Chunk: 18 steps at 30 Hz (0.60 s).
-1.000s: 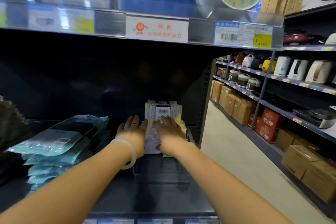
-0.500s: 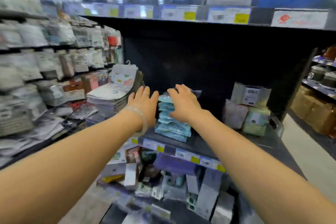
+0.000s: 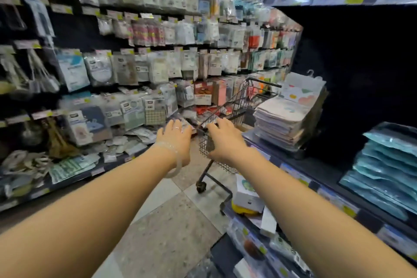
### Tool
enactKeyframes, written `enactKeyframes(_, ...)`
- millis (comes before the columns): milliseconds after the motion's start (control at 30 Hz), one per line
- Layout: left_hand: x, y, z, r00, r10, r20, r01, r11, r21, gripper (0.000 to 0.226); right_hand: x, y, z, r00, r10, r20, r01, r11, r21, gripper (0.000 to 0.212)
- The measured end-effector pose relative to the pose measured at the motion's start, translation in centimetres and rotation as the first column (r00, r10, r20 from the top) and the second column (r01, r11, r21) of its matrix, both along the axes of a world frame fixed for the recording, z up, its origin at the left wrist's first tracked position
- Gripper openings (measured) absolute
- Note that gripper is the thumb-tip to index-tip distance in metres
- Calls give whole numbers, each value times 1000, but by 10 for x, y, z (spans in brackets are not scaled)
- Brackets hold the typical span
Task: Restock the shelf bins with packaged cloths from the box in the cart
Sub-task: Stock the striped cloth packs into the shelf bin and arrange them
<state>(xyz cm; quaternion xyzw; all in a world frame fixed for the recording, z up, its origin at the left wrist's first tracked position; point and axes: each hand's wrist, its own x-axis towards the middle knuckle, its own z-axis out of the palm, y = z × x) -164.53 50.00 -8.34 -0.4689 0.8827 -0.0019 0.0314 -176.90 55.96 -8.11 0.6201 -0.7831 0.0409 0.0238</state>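
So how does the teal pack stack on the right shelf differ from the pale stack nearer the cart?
The teal pack stack is one glossy blue-green colour; the pale stack is whitish grey with pastel prints. The teal pack stack sits closer to the camera at the frame's right edge; the pale stack lies farther along, beside the cart. Hanger hooks show above the pale stack, none above the teal. Both are piles of flat packs on one shelf.

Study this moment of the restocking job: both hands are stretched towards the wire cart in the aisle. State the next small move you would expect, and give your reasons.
Probably reach on into the cart for more packaged cloths. Both the left hand and the right hand look empty, fingers spread, at the cart's near rim. The teal packs already sit stacked on the shelf at right. The box inside the cart is not clearly visible, so this is a guess.
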Motion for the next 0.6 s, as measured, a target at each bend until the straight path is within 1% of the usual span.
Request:
enactKeyframes(67, 8, -32, -10, 999, 37, 17, -38, 999, 34, 81, 6, -36, -11, 999, 38, 12, -38, 999, 25, 71)
enactKeyframes(167, 8, -86, -24, 997, 67, 22, -68, 997, 31, 82, 6, -94, -27, 996, 81, 21, -82, 996, 44, 68)
enactKeyframes(267, -3, -142, -34, 998, 65, 22, -66, 997, 47, 84, -4, -156, -40, 995, 101, 26, -102, 994, 47, 74)
enactKeyframes(367, -23, -196, -43, 998, 38, 49, -41, 997, 65, 83, -21, -211, -52, 994, 96, 44, -99, 993, 65, 76)
enactKeyframes(500, -58, -256, -53, 998, -20, 61, 15, 996, 82, 80, -54, -269, -68, 996, 74, 55, -79, 992, 102, 70)
enactKeyframes(600, -89, -295, -62, 994, -70, 81, 61, 992, 108, 81, -86, -303, -80, 998, 17, 68, -26, 990, 140, 67)
